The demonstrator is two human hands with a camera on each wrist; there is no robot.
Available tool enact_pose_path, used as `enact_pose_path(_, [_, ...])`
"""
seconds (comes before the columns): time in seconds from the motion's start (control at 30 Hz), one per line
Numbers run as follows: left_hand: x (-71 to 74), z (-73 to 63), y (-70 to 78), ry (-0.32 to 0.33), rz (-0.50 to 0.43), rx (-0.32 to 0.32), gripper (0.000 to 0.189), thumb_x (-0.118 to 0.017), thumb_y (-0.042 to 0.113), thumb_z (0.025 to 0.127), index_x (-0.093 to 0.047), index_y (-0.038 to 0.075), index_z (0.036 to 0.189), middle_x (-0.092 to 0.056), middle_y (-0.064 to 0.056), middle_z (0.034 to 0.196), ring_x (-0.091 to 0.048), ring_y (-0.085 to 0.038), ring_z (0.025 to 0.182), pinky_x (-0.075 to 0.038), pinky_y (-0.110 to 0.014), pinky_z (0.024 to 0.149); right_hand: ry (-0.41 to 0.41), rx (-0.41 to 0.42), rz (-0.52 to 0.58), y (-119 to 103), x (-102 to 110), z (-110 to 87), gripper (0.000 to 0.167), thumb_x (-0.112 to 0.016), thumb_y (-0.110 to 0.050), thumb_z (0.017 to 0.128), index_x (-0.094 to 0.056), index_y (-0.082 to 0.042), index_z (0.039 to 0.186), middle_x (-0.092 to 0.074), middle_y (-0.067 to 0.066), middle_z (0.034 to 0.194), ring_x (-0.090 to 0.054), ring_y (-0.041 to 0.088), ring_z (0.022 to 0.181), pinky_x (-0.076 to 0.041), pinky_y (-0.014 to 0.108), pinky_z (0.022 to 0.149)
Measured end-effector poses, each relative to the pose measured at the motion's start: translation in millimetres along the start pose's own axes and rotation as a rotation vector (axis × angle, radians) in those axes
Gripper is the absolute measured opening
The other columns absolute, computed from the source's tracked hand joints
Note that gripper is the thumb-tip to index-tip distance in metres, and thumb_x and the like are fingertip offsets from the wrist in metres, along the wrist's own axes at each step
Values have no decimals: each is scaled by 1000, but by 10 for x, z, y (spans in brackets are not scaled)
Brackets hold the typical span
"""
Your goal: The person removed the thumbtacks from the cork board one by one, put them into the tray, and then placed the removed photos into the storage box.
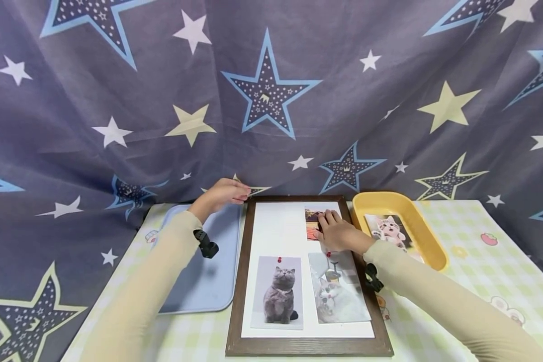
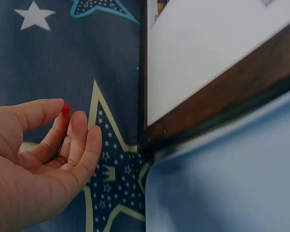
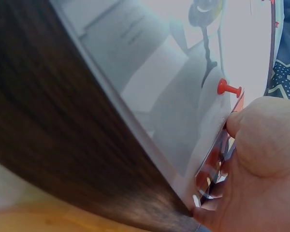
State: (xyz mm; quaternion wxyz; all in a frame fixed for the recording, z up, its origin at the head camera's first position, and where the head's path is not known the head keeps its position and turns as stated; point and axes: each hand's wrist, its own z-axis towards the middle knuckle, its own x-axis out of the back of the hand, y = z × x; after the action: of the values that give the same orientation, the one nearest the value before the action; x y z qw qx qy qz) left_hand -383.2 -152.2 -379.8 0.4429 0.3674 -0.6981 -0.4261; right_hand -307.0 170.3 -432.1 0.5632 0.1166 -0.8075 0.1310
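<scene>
Dark star-patterned curtain (image 1: pixel 326 45), green checked tablecloth (image 1: pixel 468 226)

star-print fabric (image 1: pixel 335 45) (softly creased) hangs behind a checked tablecloth (image 1: pixel 479 261).

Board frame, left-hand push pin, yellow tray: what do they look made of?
Board frame: wood or wood-effect, dark brown, low sheen; streaky grain shows in the right wrist view.
Push pin in the left hand: likely plastic head, smooth, solid red; thin needle, probably metal.
Yellow tray: likely moulded plastic, smooth; even colour, rounded corners.
</scene>
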Motion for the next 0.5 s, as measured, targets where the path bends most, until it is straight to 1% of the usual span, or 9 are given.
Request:
enact_pose_path(0.1, [67,-36,-42,9,7,13,42,-55,9,104,-50,-14,139,-54,-29,143,-63,-7,90,-46,-49,115,-6,-5,-7,-3,-3,2,65,-27,-37,112,-16,5,160,-10,30,167,-10,46,155,-20,56,128])
enact_pose_path(0.17, [108,-52,-62,21,11,22,42,-56,10,103,-51,-14,138,-55,-29,142,-64,-6,88,-45,-51,115,-10,-7,-9,-11,5,-4,65,-27,-37,112,-16,5,160,-10,30,167,-10,46,156,-20,56,128])
enact_pose_path(0.27, [169,-70,-93,31,33,31,43,-57,11,103,-52,-13,138,-61,-24,135,-64,-3,84,-45,-51,115,-17,-5,-7,-22,17,-15,65,-28,-37,112,-17,5,160,-10,30,167,-10,46,156,-20,56,128])
enact_pose_path(0.37, [235,-74,-137,42,54,41,43,-58,11,102,-54,-12,138,-68,-15,123,-64,-2,82,-46,-49,114,-16,-1,-10,-22,23,-24,64,-28,-36,112,-17,5,160,-10,30,167,-10,46,155,-20,56,127])
enact_pose_path(0.43, [282,-77,-179,51,61,54,42,-59,11,102,-55,-12,136,-72,-6,109,-64,-1,79,-47,-48,114,-12,1,-15,-19,25,-28,64,-28,-36,112,-17,5,160,-11,31,167,-11,46,155,-21,57,127])
enact_pose_path(0.5, [331,-86,-228,56,61,66,41,-59,10,101,-55,-12,135,-71,4,94,-64,0,77,-48,-47,113,-8,3,-17,-18,26,-31,64,-28,-36,112,-17,6,160,-11,31,166,-12,46,155,-22,57,127])
